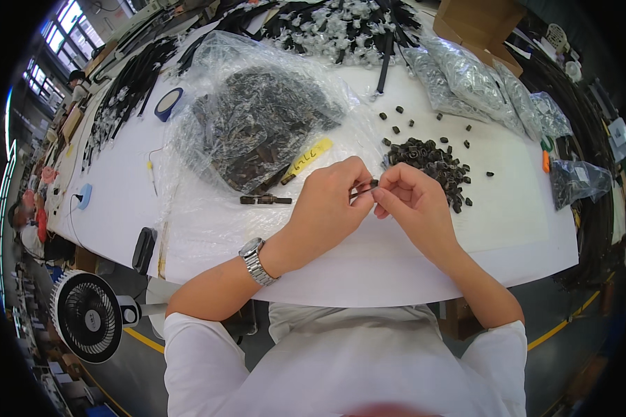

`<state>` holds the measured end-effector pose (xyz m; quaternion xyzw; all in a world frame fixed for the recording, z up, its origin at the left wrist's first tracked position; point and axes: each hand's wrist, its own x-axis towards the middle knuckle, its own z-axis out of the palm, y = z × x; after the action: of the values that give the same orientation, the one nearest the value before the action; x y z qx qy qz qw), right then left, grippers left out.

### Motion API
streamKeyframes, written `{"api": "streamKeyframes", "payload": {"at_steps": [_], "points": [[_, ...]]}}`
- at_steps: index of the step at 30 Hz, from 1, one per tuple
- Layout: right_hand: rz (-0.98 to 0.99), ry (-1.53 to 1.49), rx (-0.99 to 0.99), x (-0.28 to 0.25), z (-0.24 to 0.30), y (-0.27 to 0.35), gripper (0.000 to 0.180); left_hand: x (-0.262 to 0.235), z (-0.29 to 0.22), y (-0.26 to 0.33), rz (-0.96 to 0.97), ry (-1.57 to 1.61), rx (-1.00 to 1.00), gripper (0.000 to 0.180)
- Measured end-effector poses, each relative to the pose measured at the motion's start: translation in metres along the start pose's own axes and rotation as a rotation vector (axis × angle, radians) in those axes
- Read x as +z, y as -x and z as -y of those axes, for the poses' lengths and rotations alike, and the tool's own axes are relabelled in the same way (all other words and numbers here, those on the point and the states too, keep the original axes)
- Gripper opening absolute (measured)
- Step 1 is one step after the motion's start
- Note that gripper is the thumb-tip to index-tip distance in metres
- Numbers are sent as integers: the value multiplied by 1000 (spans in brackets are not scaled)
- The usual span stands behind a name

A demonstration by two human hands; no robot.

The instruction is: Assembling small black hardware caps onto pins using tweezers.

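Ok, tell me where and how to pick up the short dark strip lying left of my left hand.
Pinch the short dark strip across its middle, probably best from the near side: it lies flat, its length running left to right, the filled plastic bag crowds its far side, and your left hand is near its right end.

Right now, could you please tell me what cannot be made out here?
Head view: small dark piece, partly hidden by the left hand's fingers.
Head view: dark parts inside the clear plastic bag, blurred by crinkles and glare.
Head view: silver metal wristwatch, its dial too small to read.
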<state>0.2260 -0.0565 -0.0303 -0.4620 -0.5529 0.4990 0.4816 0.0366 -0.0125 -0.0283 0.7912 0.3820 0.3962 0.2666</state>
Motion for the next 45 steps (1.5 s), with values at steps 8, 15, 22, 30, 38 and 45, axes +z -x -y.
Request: {"api": "streamKeyframes", "payload": {"at_steps": [8,15,22,30,38,45], "points": [[12,19,26,-1,-2,-4,13,1,6,0,17,-54,108,16],[-29,-340,215,1,-5,-5,17,-1,8,0,5,-216,268,22],[87,-590,375,-4,-9,-11,21,-10,7,-1,49,-289,334,22],[93,-602,302,1,-15,-9,22,-10,10,-5,58,-287,307,23],[74,-346,167,-7,-5,-9,20,-13,-1,-7,88,-84,146,10],[250,-179,157,-25,21,-4,12,-29,7,-18,406,373,-209,12]]}}
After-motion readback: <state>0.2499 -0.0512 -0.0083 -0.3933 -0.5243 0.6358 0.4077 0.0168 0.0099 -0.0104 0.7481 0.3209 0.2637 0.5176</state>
